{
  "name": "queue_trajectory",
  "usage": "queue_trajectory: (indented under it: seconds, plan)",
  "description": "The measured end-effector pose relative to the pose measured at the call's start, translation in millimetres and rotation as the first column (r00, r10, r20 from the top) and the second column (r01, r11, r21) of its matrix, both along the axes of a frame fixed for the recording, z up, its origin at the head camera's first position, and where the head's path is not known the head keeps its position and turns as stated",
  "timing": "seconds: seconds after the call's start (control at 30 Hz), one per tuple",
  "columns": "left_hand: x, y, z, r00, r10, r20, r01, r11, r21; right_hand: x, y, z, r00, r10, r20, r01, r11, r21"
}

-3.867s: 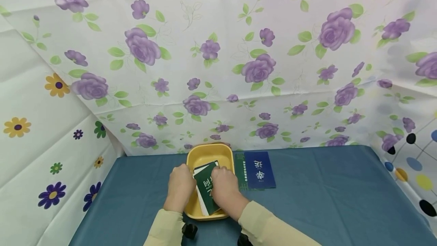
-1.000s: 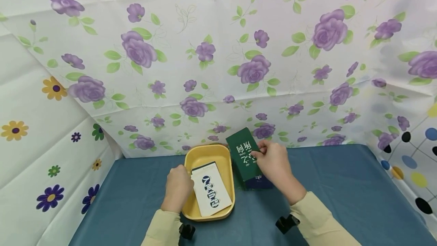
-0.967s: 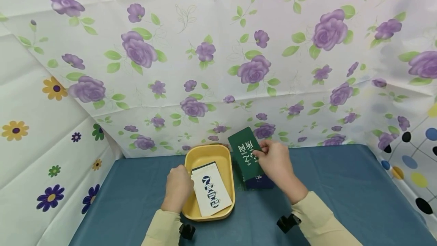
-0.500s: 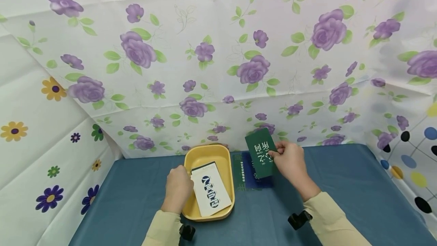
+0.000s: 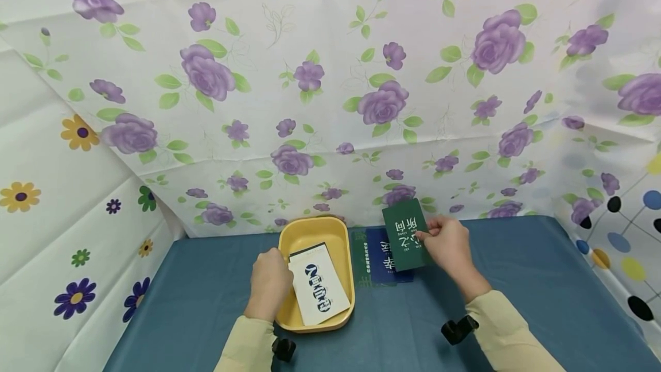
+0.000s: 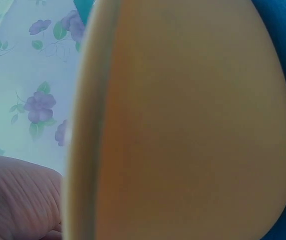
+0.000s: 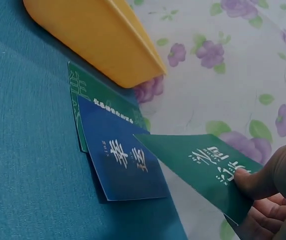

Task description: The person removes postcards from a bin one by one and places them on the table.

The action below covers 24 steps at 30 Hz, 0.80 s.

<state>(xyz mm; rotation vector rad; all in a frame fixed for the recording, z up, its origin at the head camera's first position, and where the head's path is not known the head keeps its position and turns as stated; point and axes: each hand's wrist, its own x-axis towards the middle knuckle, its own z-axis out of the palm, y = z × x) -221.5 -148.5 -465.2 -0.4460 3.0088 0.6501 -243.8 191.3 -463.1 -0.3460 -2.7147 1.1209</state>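
Green booklet (image 5: pixel 406 234): right edge pinched by the right hand (image 5: pixel 449 245), lying just left of it; long axis fore-and-aft, slightly askew; partly over blue booklet (image 5: pixel 378 257). Left hand (image 5: pixel 271 285): farther off, fingers curled on yellow tray (image 5: pixel 335 240) rim.

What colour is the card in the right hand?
The card is green, printed in white, clearest in the right wrist view.

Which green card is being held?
The green card pinched in the right hand. The other green card lies partly under the blue card, beside the yellow tray, untouched.
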Motion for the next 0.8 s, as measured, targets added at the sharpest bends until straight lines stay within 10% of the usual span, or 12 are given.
queue_trajectory:
  seconds: [0.8]
  plan:
    - [0.0,-0.4,0.6,1.000,-0.016,-0.018,0.016,1.000,-0.025,-3.8,0.3,-28.2,0.990,-0.014,0.137,0.015,1.000,-0.003]
